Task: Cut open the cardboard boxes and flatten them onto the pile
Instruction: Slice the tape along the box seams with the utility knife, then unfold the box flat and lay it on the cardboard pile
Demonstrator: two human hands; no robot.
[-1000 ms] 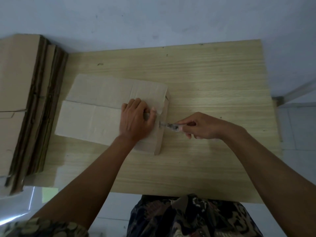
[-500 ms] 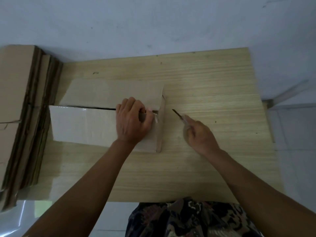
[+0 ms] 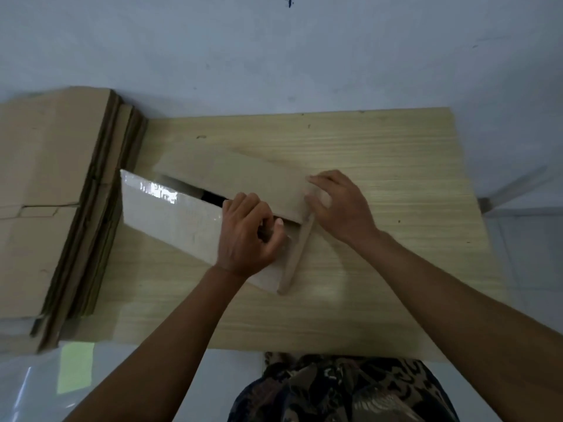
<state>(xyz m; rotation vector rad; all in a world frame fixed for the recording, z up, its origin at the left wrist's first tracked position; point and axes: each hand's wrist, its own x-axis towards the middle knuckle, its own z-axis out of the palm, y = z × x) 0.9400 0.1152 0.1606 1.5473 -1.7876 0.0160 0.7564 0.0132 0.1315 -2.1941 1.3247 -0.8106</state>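
Cardboard box lying on a pale wood-grain desk, seen from above by the head camera. No brand, label or legible writing shows on any surface; the cardboard is plain brown. The box is long and shallow, set at a slant across the left and middle of the desk, its left end just beside a pile of flattened cardboard that occupies the desk's left edge. The box top is split along its length: a dark slit separates the near flap, which carries a glossy strip of clear tape reflecting light, from the far flap, which is slightly raised. The right end panel of the box stands on edge and looks thin from this angle. The left hand rests on the near flap at the slit, fingers curled over the flap's cut edge and thumb bent toward the end of the box, so that it grips the flap. The right hand lies at the right end of the far flap, fingers extended and lightly bent, fingertips pressing on the flap's corner; it holds nothing that can be seen. Both forearms enter from the lower edge, above a dark patterned garment. A plain grey-white wall rises behind the desk.
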